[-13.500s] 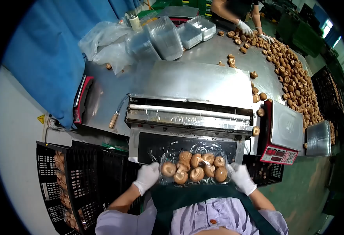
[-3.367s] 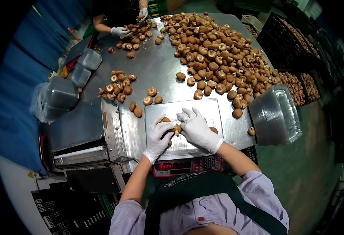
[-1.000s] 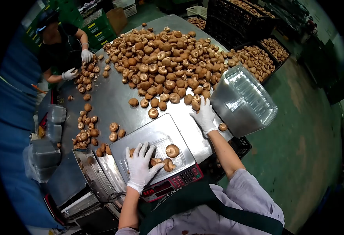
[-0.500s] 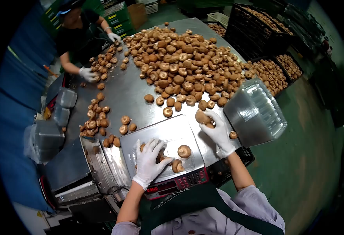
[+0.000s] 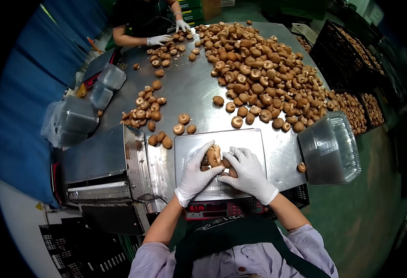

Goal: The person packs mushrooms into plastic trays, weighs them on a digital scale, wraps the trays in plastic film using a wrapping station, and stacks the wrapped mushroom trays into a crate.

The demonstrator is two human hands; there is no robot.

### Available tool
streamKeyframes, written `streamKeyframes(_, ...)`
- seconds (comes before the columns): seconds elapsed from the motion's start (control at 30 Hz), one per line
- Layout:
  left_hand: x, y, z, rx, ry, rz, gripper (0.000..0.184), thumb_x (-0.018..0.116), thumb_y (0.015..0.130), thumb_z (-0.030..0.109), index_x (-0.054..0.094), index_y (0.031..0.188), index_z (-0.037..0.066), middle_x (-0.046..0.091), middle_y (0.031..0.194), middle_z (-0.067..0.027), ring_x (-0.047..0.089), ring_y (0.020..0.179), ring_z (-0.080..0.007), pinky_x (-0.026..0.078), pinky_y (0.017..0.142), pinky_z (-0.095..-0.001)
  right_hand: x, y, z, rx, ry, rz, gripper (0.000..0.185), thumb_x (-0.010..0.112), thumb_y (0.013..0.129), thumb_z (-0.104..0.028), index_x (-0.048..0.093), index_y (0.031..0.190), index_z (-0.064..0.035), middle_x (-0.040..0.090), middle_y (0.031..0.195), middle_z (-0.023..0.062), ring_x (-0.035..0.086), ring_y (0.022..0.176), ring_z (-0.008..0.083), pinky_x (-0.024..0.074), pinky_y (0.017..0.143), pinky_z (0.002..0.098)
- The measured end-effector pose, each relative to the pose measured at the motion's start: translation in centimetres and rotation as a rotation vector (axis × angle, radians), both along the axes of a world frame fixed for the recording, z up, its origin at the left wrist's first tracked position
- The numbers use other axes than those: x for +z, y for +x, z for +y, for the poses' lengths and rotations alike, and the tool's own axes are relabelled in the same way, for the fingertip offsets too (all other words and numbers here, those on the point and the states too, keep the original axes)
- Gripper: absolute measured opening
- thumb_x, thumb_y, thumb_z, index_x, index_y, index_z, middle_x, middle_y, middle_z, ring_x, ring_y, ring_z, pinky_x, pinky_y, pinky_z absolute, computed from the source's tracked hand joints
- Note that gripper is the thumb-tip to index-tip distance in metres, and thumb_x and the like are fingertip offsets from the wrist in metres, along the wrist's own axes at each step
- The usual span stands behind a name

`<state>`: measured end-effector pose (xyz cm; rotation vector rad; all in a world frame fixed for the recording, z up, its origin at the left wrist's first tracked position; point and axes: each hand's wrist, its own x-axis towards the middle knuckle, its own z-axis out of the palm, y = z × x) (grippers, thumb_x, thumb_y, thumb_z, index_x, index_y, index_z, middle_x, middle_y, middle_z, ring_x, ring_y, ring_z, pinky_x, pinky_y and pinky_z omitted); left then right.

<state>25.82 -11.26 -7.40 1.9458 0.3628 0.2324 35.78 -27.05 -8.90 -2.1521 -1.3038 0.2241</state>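
Brown mushrooms point(image 5: 214, 156) are gathered between my two gloved hands, above the scale's metal plate point(image 5: 254, 139). My left hand point(image 5: 197, 176) has its thumb and fingers curled round a mushroom with its pale underside showing. From the other side, my right hand point(image 5: 248, 175) closes on more mushrooms point(image 5: 231, 172), partly covered by its fingers. Under the hands lies a clear plastic tray point(image 5: 183, 160), mostly hidden. The red scale panel point(image 5: 212, 209) sits just in front of my apron, with lit digits.
A large mushroom heap point(image 5: 263, 74) covers the table's far right. Stacked clear trays point(image 5: 326, 150) stand right, more trays point(image 5: 76, 118) left, beside a wrapping machine point(image 5: 97, 157). Across the table, a co-worker's gloved hands point(image 5: 159, 40) touch mushrooms. Crates of mushrooms point(image 5: 351, 109) stand beyond the right edge.
My right hand has come left from beside the stacked trays to over the scale, bringing mushrooms. Both hands now meet around mushrooms. The view has turned, and the display digits differ.
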Motion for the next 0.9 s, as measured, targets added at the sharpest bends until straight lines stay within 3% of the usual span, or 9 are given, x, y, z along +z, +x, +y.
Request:
streamKeyframes(0.07, -0.3, -0.7, 0.6, 0.035, -0.016, -0.024, 0.069, 0.077, 0.072, 0.011, 0.045, 0.133, 0.003, 0.056, 0.120, -0.0127, 0.054, 0.109, -0.0182, 0.042, 0.096, -0.0299, -1.6, 0.0, 0.2, 0.013, -0.072, -0.233, 0.070, 0.071, 0.073, -0.046, 0.049, 0.126, -0.0053, 0.051, 0.123, 0.0211, 0.045, 0.118, 0.0369, 0.0411, 0.094, 0.0403)
streamKeyframes(0.17, -0.7, -1.7, 1.2, 0.086, -0.323, -0.097, 0.070, 0.075, 0.072, 0.008, 0.044, 0.134, 0.003, 0.055, 0.121, -0.0131, 0.053, 0.111, -0.0193, 0.040, 0.098, -0.0295, -1.7, 0.6, -0.3, 0.019, 0.027, -0.064, 0.069, 0.070, 0.076, -0.043, 0.048, 0.127, -0.0018, 0.050, 0.124, 0.0226, 0.043, 0.121, 0.0379, 0.0350, 0.101, 0.0429)
streamKeyframes(0.23, 0.4, -2.4, 1.3, 0.053, -0.176, -0.078, 0.070, 0.076, 0.070, 0.008, 0.046, 0.133, 0.004, 0.056, 0.121, -0.0130, 0.053, 0.112, -0.0208, 0.040, 0.098, -0.0303, -1.4, 1.0, -1.0, -0.021, 0.119, 0.126, 0.064, 0.069, 0.078, -0.038, 0.050, 0.125, -0.0008, 0.049, 0.126, 0.0226, 0.043, 0.120, 0.0367, 0.0351, 0.102, 0.0419)
streamKeyframes(0.4, -0.4, -4.4, 0.7, -0.063, 0.164, -0.119, 0.067, 0.078, 0.065, 0.012, 0.053, 0.127, 0.006, 0.057, 0.117, -0.0138, 0.054, 0.113, -0.0258, 0.041, 0.098, -0.0328, -1.7, 1.3, -2.7, -0.092, 0.222, 0.120, 0.057, 0.074, 0.075, -0.025, 0.053, 0.122, -0.0020, 0.055, 0.118, 0.0199, 0.050, 0.114, 0.0338, 0.0423, 0.096, 0.0390)
streamKeyframes(0.47, 0.2, -4.8, 0.4, -0.053, 0.020, -0.036, 0.069, 0.077, 0.068, 0.011, 0.049, 0.131, 0.004, 0.056, 0.122, -0.0138, 0.051, 0.117, -0.0236, 0.040, 0.098, -0.0328, -0.9, 1.0, -3.0, -0.091, 0.226, 0.093, 0.057, 0.076, 0.073, -0.021, 0.054, 0.122, -0.0020, 0.056, 0.116, 0.0191, 0.052, 0.112, 0.0329, 0.0440, 0.094, 0.0380)
streamKeyframes(0.53, 0.5, -5.0, 0.0, -0.009, -0.440, 0.066, 0.073, 0.073, 0.077, 0.025, 0.039, 0.137, 0.001, 0.051, 0.129, -0.0153, 0.046, 0.122, -0.0227, 0.035, 0.102, -0.0334, 0.4, 0.1, -3.0, -0.050, 0.320, 0.312, 0.059, 0.078, 0.070, -0.015, 0.054, 0.122, -0.0019, 0.057, 0.115, 0.0175, 0.055, 0.108, 0.0312, 0.0455, 0.092, 0.0356)
streamKeyframes(0.67, 0.3, -4.5, -0.8, -0.264, -0.444, 0.066, 0.077, 0.050, 0.092, 0.047, 0.022, 0.143, -0.003, 0.037, 0.140, -0.0189, 0.034, 0.132, -0.0253, 0.025, 0.109, -0.0331, 1.8, -1.9, -2.2, 0.050, 0.305, 0.473, 0.068, 0.080, 0.069, -0.015, 0.049, 0.128, -0.0038, 0.058, 0.114, 0.0163, 0.057, 0.102, 0.0243, 0.0473, 0.086, 0.0328)
streamKeyframes(0.83, -0.4, -3.8, -2.2, -0.254, -0.474, -0.019, 0.076, 0.051, 0.093, 0.042, 0.017, 0.144, -0.002, 0.024, 0.147, -0.0189, 0.020, 0.138, -0.0255, 0.017, 0.112, -0.0345, 1.2, -2.8, -2.0, -0.010, 0.230, 0.355, 0.069, 0.081, 0.068, -0.018, 0.050, 0.128, -0.0060, 0.060, 0.105, 0.0132, 0.059, 0.084, 0.0217, 0.0493, 0.074, 0.0287)
streamKeyframes(0.9, -0.8, -3.6, -2.5, -0.260, -0.429, -0.034, 0.072, 0.052, 0.093, 0.039, 0.020, 0.144, -0.002, 0.031, 0.144, -0.0186, 0.028, 0.134, -0.0245, 0.022, 0.110, -0.0336, 1.1, -2.6, -2.2, 0.000, 0.299, 0.295, 0.067, 0.080, 0.068, -0.018, 0.051, 0.127, -0.0055, 0.060, 0.104, 0.0135, 0.060, 0.084, 0.0226, 0.0500, 0.074, 0.0298)
